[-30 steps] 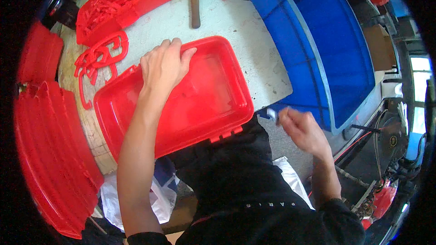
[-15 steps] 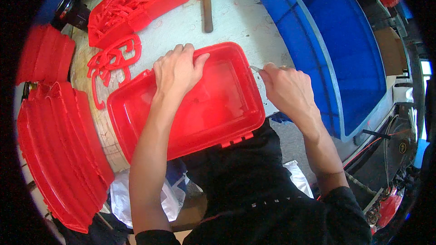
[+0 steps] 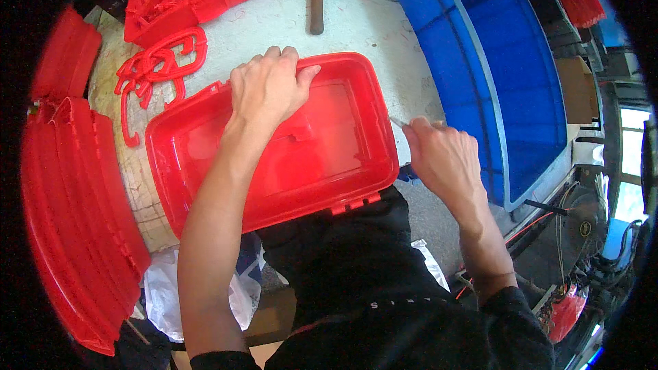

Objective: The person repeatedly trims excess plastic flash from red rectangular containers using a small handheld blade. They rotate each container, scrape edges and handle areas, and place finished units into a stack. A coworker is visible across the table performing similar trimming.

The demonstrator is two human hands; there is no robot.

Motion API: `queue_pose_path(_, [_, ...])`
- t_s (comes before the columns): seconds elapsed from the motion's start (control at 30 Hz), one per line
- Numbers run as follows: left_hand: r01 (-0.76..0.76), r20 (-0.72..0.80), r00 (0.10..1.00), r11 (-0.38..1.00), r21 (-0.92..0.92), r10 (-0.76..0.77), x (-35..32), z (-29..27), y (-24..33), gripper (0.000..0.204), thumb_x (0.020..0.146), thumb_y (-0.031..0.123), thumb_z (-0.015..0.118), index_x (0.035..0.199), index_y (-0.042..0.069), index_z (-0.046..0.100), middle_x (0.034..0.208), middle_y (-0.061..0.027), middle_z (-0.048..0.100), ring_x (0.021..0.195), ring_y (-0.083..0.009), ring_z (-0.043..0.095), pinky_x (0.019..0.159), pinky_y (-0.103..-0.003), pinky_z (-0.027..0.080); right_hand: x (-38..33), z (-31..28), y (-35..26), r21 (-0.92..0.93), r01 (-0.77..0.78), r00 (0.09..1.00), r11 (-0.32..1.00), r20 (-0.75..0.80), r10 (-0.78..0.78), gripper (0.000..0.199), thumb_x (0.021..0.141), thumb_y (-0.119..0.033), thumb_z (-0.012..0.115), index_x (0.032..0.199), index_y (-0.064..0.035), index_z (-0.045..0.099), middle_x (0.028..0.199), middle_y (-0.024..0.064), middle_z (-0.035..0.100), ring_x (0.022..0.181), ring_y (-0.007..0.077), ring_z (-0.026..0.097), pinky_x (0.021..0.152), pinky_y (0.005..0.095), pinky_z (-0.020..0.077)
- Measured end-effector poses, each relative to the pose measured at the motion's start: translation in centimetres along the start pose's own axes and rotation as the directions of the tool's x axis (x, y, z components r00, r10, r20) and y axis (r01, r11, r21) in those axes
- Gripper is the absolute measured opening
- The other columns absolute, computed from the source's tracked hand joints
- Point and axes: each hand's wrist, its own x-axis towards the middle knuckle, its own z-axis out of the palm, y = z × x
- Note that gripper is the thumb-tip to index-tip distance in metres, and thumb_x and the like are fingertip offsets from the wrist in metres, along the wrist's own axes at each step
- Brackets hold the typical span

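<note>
A shallow red plastic box lies tilted at the table's near edge, its open side up and its near side against my black clothing. My left hand is closed over the far rim, thumb inside the box. Just off the box's right end is my right hand, its fingers closed round a small knife. Only a short stretch of pale blade shows beside the rim; the handle is hidden in my fist. Small hinge tabs stick out from the near rim.
Red plastic handles lie in a heap left of the box. Beyond stands a red bin full of red strips, with a hammer to its right. Stacked red shells rise at left. A large blue crate stands at right.
My right hand and the knife have moved down along the box's right end, toward me. The left hand keeps its hold on the far rim. The view has shifted slightly.
</note>
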Motion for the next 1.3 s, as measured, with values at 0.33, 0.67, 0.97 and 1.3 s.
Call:
queue_pose_path(0.33, [-0.003,0.015,1.000,1.000,-0.019,0.003,0.0,-0.1,0.1,0.046,0.092,0.048,0.061,0.091,0.002,0.066,0.092,-0.0178,0.068,0.084,-0.0392,0.069,0.069,-0.052,0.053,-4.6,-0.7,3.0,0.360,-0.056,0.995,0.931,0.098,0.022,0.019,0.095,-0.021,0.062,0.099,-0.0035,0.068,0.078,0.0186,0.068,0.068,0.0326,0.066,0.061,0.0399,0.0509])
queue_pose_path(0.67, [-0.054,0.025,0.998,0.994,0.091,0.052,0.0,-0.9,0.6,0.039,0.089,0.040,0.070,0.091,0.002,0.067,0.086,-0.0160,0.068,0.078,-0.0332,0.070,0.065,-0.044,0.055,6.8,5.7,-0.2,0.711,-0.144,0.980,0.688,0.007,0.197,0.044,0.092,-0.036,0.066,0.119,-0.0019,0.056,0.096,0.0233,0.069,0.087,0.0335,0.071,0.076,0.0412,0.0545])
queue_pose_path(0.97, [0.022,0.083,0.996,0.993,0.118,-0.032,0.3,-0.7,0.9,0.043,0.089,0.046,0.068,0.093,0.004,0.065,0.091,-0.0140,0.068,0.081,-0.0342,0.069,0.065,-0.046,0.052,-7.6,6.4,1.9,0.899,-0.219,0.976,0.380,0.207,0.073,0.038,0.090,-0.022,0.072,0.118,-0.0046,0.051,0.081,0.0144,0.061,0.074,0.0258,0.064,0.067,0.0382,0.0498])
queue_pose_path(1.3, [-0.025,0.039,0.999,0.991,0.128,0.020,0.3,0.2,0.5,0.040,0.088,0.044,0.069,0.091,0.005,0.065,0.088,-0.0130,0.067,0.077,-0.0342,0.068,0.061,-0.046,0.049,-5.1,6.5,4.2,0.941,-0.224,0.973,0.253,0.203,0.106,0.025,0.090,-0.017,0.069,0.110,-0.0053,0.057,0.080,0.0047,0.054,0.071,0.0133,0.052,0.064,0.0290,0.0428])
